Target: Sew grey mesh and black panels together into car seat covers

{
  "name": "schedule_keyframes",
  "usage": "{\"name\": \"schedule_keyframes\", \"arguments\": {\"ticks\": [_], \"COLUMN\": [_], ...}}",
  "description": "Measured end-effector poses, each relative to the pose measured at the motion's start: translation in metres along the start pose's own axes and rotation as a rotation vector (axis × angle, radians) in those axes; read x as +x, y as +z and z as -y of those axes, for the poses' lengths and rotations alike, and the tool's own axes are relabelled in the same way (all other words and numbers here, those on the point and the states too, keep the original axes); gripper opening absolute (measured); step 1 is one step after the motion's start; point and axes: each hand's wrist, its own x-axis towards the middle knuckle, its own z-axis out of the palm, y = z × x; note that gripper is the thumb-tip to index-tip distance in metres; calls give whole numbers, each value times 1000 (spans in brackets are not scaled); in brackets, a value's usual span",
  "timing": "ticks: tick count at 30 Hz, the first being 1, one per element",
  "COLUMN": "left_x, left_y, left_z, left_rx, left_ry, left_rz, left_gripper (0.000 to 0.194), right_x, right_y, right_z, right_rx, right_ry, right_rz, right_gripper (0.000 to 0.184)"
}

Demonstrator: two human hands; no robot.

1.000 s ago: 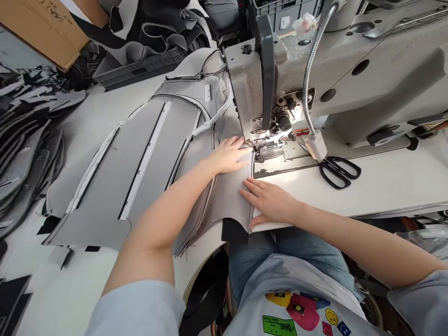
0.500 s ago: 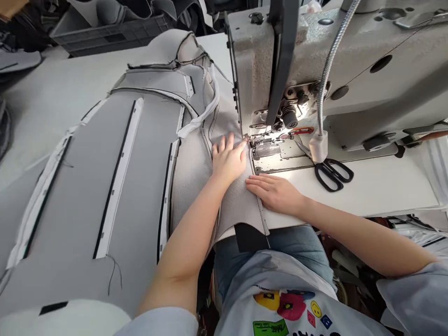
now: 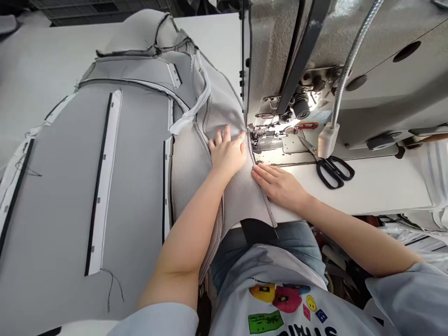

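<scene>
A large grey sewn cover of smooth and mesh fabric lies left of the sewing machine, its right edge running beside the presser foot. My left hand rests on the mesh just left of the foot, fingers spread and index finger pointing toward it. Nearer to my body, my right hand lies flat with its fingertips on the fabric's right edge. Neither hand is closed around anything. The needle is too small to make out.
Black-handled scissors lie on the machine bed's right side, under a small lamp on a flexible metal neck. A red-handled tool lies behind them. Behind the white table stands a dark crate.
The view has moved closer and lower. My left fingers have drawn back from the presser foot and spread. My right fingers have come together, and the fabric's front edge has swung rightward.
</scene>
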Motion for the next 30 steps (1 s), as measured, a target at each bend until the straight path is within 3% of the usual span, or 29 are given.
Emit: {"name": "schedule_keyframes", "arguments": {"ticks": [7, 14, 19, 30], "left_x": [-3, -25, -32, -20], "left_y": [-3, -3, -4, -8], "left_z": [-4, -13, -19, -23], "left_rx": [39, 69, 105, 12], "left_ry": [9, 45, 45, -15], "left_rz": [47, 66, 84, 173], "left_gripper": [48, 58, 58, 54], "right_x": [-5, -22, -26, -28], "right_y": [-8, -13, -15, -18], "right_z": [11, 24, 27, 19], "right_rx": [-70, -24, -3, 45], "right_ry": [-45, -24, -7, 22], "right_rz": [-73, -163, -137, -75], "right_gripper": [34, 33, 35, 37]}}
